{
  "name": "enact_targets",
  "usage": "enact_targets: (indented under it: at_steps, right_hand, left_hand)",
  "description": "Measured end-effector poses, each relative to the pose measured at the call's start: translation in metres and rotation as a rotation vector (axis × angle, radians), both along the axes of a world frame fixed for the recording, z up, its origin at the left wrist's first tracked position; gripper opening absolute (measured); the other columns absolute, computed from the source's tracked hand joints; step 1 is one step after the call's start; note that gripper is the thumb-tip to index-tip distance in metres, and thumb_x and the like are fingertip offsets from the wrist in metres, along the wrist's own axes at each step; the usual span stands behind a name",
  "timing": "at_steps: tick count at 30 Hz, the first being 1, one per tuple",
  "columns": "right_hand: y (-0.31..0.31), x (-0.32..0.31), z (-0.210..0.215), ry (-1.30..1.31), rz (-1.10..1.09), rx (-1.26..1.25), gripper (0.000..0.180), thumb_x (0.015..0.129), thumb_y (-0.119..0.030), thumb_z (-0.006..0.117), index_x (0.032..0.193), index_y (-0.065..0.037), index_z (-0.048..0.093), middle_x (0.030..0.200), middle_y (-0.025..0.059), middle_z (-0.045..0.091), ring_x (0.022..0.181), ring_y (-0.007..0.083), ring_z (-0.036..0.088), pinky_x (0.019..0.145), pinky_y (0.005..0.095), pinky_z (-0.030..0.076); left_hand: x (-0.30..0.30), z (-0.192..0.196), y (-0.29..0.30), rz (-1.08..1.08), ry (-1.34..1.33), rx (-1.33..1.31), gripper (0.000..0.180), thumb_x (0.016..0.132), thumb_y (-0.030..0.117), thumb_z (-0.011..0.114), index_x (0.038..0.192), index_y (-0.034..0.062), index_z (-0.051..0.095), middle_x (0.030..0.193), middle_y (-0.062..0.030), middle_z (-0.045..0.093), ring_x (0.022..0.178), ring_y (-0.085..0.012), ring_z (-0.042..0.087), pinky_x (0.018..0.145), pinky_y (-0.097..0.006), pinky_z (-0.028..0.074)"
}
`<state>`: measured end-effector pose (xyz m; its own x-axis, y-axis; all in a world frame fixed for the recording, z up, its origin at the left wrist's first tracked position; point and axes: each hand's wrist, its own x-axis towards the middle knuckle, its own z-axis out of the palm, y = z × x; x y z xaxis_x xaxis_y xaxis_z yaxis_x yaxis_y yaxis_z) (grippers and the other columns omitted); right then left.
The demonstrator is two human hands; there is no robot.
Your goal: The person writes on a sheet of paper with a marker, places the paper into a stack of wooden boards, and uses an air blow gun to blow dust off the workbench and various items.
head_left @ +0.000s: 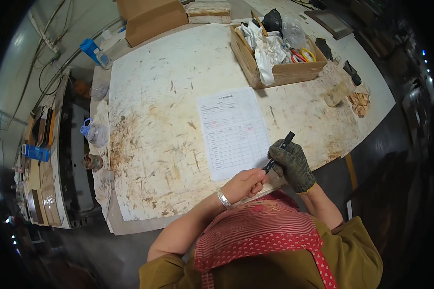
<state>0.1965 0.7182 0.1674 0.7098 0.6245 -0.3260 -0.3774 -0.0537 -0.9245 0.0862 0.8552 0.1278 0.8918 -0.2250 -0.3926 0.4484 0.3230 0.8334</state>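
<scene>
A black marker pen [287, 140] slants between my hands above the near edge of the table. My right hand [294, 166], in a dark grey-green knit glove, is closed around its upper part. The bare fingers of my left hand [246, 185] are closed at the pen's lower end, and a silver bracelet [223, 199] circles that wrist. Just beyond both hands, a white printed form [234, 130] with a ruled table and a few reddish marks lies flat on the worn, stained white tabletop [154, 120].
A cardboard box [289, 75] with white cloths, plastic bags and red- and yellow-handled tools stands at the back right. Crumpled brown paper [359, 103] lies to its right. Bottles, including a blue one [89, 48], line the left side. An open cardboard box [154, 21] sits at the back.
</scene>
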Motion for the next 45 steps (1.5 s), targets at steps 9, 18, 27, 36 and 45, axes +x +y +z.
enact_targets:
  at_steps: [9,18,27,36,45]
  right_hand:
    - [-0.01,0.058,0.003,0.252,-0.622,0.366,0.012,0.087,-0.018,0.056,0.086,-0.006,0.057,0.062,-0.0003,0.052,0.05,0.0064,0.048,0.044,0.0213,0.037]
    - [0.025,0.051,-0.021,-0.013,-0.259,0.152,0.027,0.086,-0.03,0.061,0.098,-0.005,0.058,0.063,0.0009,0.055,0.051,0.0093,0.05,0.046,0.0226,0.041]
    - [0.016,0.024,-0.088,0.409,-0.225,0.426,0.031,0.085,-0.02,0.062,0.109,-0.004,0.053,0.076,0.0064,0.061,0.067,0.0164,0.058,0.068,0.0318,0.049]
    - [0.018,0.023,-0.086,0.147,-0.298,0.221,0.024,0.085,-0.017,0.062,0.102,-0.001,0.057,0.079,0.008,0.061,0.068,0.0147,0.056,0.07,0.0294,0.048]
    - [0.027,-0.013,-0.099,-0.1,-0.167,-0.015,0.022,0.082,-0.008,0.063,0.103,-0.003,0.057,0.097,0.0089,0.061,0.088,0.0195,0.059,0.074,0.0289,0.051]
  left_hand:
    - [-0.035,-0.013,0.013,-0.146,-0.187,0.082,0.03,0.095,0.027,0.035,0.075,0.0072,0.048,0.059,0.0003,0.047,0.051,-0.012,0.043,0.05,-0.03,0.037]
    - [-0.035,-0.047,0.083,0.304,-0.133,0.695,0.022,0.09,0.021,0.05,0.098,0.0006,0.054,0.075,-0.0084,0.058,0.066,-0.0185,0.054,0.064,-0.03,0.045]
    - [-0.044,-0.061,0.066,0.331,-0.214,0.901,0.026,0.083,0.017,0.057,0.105,0.0035,0.055,0.099,-0.0147,0.062,0.088,-0.0322,0.059,0.074,-0.038,0.047]
    - [-0.032,-0.084,0.057,0.106,-0.652,1.47,0.01,0.077,0.013,0.058,0.085,0.0075,0.058,0.117,-0.011,0.055,0.111,-0.029,0.05,0.09,-0.041,0.038]
    - [-0.033,-0.096,0.047,0.142,-0.59,1.551,0.01,0.076,0.015,0.059,0.085,0.0121,0.058,0.123,-0.0068,0.052,0.116,-0.0265,0.046,0.093,-0.041,0.035]
